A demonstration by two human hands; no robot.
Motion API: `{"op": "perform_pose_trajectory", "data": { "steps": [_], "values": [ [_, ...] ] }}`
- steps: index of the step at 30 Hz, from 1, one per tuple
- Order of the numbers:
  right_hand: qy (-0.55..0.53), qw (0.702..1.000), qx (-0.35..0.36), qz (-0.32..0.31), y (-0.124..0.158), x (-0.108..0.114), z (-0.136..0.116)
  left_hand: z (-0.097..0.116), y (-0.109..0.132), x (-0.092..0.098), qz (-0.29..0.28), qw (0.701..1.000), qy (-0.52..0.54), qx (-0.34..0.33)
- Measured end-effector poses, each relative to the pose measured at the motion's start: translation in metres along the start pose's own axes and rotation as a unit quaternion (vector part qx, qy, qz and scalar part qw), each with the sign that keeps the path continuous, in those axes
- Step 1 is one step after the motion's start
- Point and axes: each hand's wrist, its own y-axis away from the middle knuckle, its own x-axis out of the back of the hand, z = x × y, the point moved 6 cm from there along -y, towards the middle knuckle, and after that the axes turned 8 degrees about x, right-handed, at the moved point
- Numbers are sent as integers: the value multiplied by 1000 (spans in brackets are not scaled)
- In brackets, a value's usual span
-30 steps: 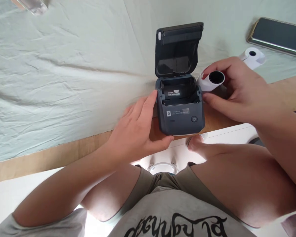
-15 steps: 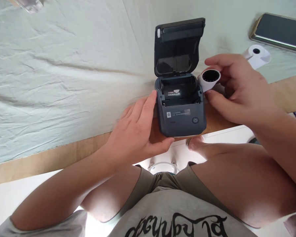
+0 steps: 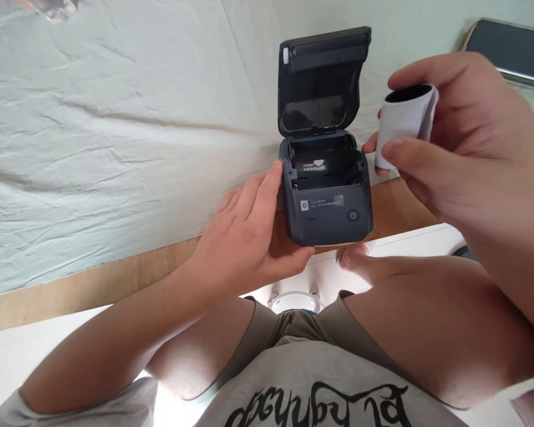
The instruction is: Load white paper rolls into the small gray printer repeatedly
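Note:
A dark blue-black portable label printer [image 3: 329, 213] sits near the table's front edge with its lid [image 3: 323, 83] raised. Its roll compartment is exposed, with a small printed sticker on the inside. My left hand [image 3: 244, 237] grips the printer, fingers along its left side and thumb at the front lower edge. To the right of the printer, my right hand [image 3: 458, 130] holds a white paper roll [image 3: 403, 127] between thumb and fingers, lifted and tilted upright. The roll's dark hollow end faces up, and a loose flap of paper stands out on its right side.
A pale green cloth [image 3: 115, 148] covers the table, its wooden edge [image 3: 93, 273] showing in front. At the upper right a phone [image 3: 511, 50] lies partly behind my right hand. A clear plastic item [image 3: 56, 9] is at the top left. My legs are below the edge.
My right hand has lifted the paper roll up and right, away from the printer's side, and turned it more upright. The second white roll is now hidden. My left hand stays put.

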Motion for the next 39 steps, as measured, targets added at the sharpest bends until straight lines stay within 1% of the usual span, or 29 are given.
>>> {"op": "perform_pose_trajectory", "data": {
  "steps": [2,3,5,6,8,11,12,14,17,20,23,26,27,29,31,32,33,34,36,39],
  "values": [
    [46,997,59,18,0,2,-14,0,1,0,6,1000,-5,-6],
    [67,994,86,15,-1,1,-21,-1,1,0,7,1000,-7,-8],
    [99,985,140,-17,-3,-4,-34,-2,2,0,11,1000,-6,-8],
    [108,981,155,-34,-5,-7,-39,-3,2,0,12,1000,-2,-7],
    [123,978,160,-50,-10,-14,-46,-4,2,-1,9,1000,6,-5],
    [181,975,120,-46,-21,-20,-46,-4,3,-2,3,1000,14,-9],
    [203,972,109,-51,-24,-23,-45,-4,3,-1,3,1000,16,-9],
    [223,966,108,-76,-29,-29,-44,-4,3,-1,0,1000,18,-6],
    [224,960,135,-102,-31,-33,-46,-4,2,-1,-11,1000,17,1],
    [198,960,173,-100,-27,-30,-55,-3,3,3,-17,1000,21,-6],
    [132,960,196,-150,-19,-31,-61,0,5,7,-11,999,36,-37],
    [97,954,208,-193,-13,-31,-58,2,7,9,11,997,28,-69],
    [98,953,215,-190,-11,-30,-56,2,8,9,14,997,23,-74],
    [111,955,230,-152,-9,-25,-51,2,8,8,11,997,17,-75],
    [149,961,223,-72,-9,-15,-46,1,8,7,2,998,10,-69],
    [166,964,207,-33,-9,-11,-43,0,7,8,-3,998,5,-67],
    [173,968,183,-7,-10,-8,-39,0,7,8,-8,998,0,-66],
    [169,973,157,3,-12,-7,-35,-1,7,8,-12,998,-3,-67],
    [130,985,110,-22,-17,-11,-28,-1,8,10,-12,997,0,-77],
    [81,990,77,-83,-23,-20,-20,-3,9,9,-17,996,-2,-83]
  ]
}}
